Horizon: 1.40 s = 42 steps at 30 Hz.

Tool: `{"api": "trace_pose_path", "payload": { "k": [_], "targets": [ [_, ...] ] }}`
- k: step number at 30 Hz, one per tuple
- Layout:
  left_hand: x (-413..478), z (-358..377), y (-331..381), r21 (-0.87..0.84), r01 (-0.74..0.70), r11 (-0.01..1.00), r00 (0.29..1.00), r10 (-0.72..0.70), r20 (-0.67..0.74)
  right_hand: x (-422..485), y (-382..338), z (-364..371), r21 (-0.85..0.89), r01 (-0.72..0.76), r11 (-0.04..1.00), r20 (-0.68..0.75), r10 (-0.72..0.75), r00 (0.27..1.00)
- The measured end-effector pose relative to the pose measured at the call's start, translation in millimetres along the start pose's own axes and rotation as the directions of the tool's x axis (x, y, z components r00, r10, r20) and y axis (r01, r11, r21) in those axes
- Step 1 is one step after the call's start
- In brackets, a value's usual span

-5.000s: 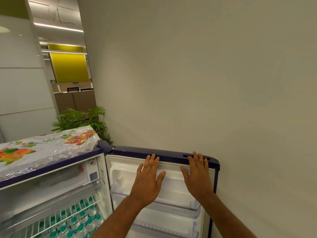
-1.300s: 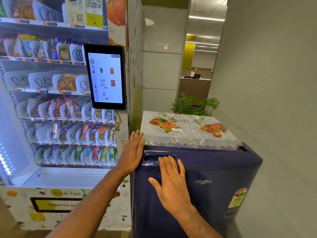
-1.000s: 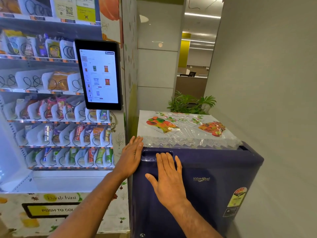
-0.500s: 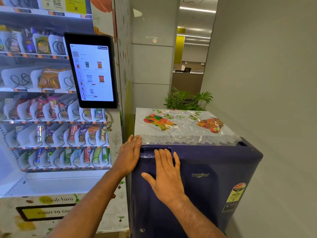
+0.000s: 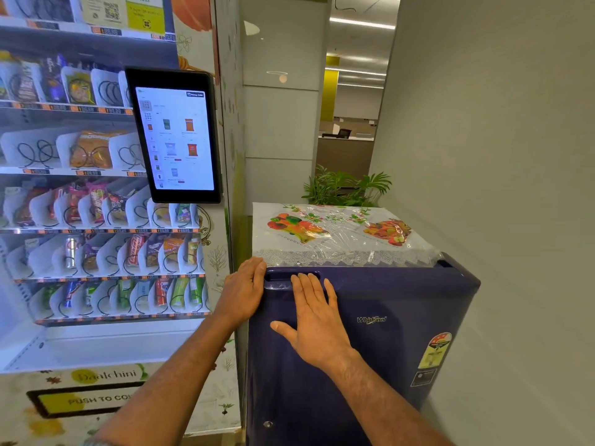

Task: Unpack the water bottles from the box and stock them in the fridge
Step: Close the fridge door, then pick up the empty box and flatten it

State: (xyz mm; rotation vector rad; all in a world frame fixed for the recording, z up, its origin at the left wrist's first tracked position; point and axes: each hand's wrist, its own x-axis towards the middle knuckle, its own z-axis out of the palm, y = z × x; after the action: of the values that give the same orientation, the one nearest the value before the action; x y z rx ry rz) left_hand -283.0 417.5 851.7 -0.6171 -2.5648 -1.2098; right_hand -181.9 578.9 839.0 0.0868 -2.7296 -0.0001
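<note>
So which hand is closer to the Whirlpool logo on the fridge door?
Right. The right hand lies flat on the door just left of the Whirlpool logo; the left hand rests at the door's upper left corner, farther away.

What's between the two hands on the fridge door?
Head view: just a strip of fridge door holding the left end of its recessed handle, between left hand and right hand.

Bright ceiling strip lighting, glare on plastic cover (image 5: 338, 233), wide-angle edge distortion.
</note>
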Motion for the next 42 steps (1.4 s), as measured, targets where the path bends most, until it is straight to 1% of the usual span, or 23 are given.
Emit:
{"api": "trace_pose_path", "payload": {
  "k": [2, 4, 8, 11, 13, 19, 22, 25, 29, 34, 37, 42],
  "targets": [
    [-6, 1, -1, -0.012, 0.013, 1.000, 1.000, -0.013, -0.012, -3, 1, -7, 0.006, 0.015, 1.000, 0.026, -0.015, 1.000],
    [-14, 0, 2, 0.021, 0.040, 0.999, 0.999, -0.039, -0.015, -6, 1, -16, 0.042, 0.002, 0.999, 0.071, -0.005, 0.997],
    [-37, -5, 13, 0.054, -0.051, 0.997, 0.996, 0.055, -0.066, -20, -2, -30, 0.206, -0.084, 0.975, 0.102, 0.064, 0.993],
    [-60, -11, 22, 0.058, -0.115, 0.992, 0.985, 0.121, -0.124, -39, -7, -40, 0.299, -0.107, 0.948, 0.038, 0.100, 0.994],
    [-77, -16, 30, 0.051, -0.134, 0.990, 0.979, 0.140, -0.151, -54, -13, -51, 0.336, -0.118, 0.934, -0.011, 0.129, 0.992],
    [-134, -35, 68, 0.050, -0.146, 0.988, 0.965, 0.154, -0.211, -105, -35, -94, 0.383, -0.131, 0.915, -0.088, 0.177, 0.980],
    [-169, -45, 90, 0.047, -0.160, 0.986, 0.952, 0.166, -0.258, -132, -44, -117, 0.406, -0.108, 0.908, -0.130, 0.174, 0.976],
    [-209, -53, 110, 0.059, -0.165, 0.984, 0.937, 0.176, -0.302, -166, -52, -139, 0.418, -0.092, 0.904, -0.142, 0.165, 0.976],
    [-266, -60, 136, 0.096, -0.141, 0.985, 0.917, 0.167, -0.362, -219, -56, -167, 0.418, -0.060, 0.907, -0.161, 0.139, 0.977],
    [-338, -72, 167, 0.126, -0.088, 0.988, 0.904, 0.132, -0.406, -279, -60, -198, 0.425, 0.002, 0.905, -0.252, 0.116, 0.961],
    [-378, -87, 183, 0.185, -0.067, 0.980, 0.885, 0.144, -0.443, -308, -66, -216, 0.444, 0.039, 0.895, -0.304, 0.109, 0.946],
    [-432, -122, 194, 0.236, -0.041, 0.971, 0.852, 0.158, -0.499, -343, -86, -240, 0.496, 0.060, 0.866, -0.332, 0.125, 0.935]
  ]
}}
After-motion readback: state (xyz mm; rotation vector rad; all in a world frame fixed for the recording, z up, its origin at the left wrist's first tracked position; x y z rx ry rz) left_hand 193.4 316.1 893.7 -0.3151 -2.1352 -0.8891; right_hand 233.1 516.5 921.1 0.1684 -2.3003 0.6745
